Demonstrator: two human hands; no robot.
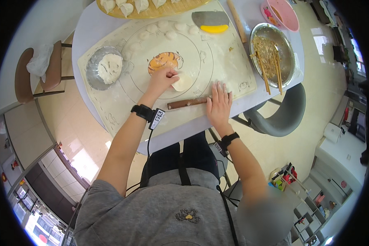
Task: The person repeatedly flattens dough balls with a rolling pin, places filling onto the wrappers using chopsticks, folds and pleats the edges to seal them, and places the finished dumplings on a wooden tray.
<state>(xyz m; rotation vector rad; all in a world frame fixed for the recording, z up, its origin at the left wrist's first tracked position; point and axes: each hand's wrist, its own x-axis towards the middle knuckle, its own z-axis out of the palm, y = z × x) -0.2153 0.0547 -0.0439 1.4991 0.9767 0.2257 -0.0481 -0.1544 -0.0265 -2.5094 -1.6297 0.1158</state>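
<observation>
My left hand pinches the left edge of a thin round dough wrapper, which lies on the cream pastry mat beside its printed orange tiger. My right hand lies with fingers extended over the right end of a dark wooden rolling pin near the mat's front edge; what the palm touches is hidden. Several small dough pieces are spread across the back of the mat. At its back right rests a dough scraper with a yellow handle.
A metal bowl of flour stands on the left. To the right are a steel bowl of filling with chopsticks, a pale rolling pin and a pink basin. A tray of dumplings sits at the back. A grey chair touches the table area.
</observation>
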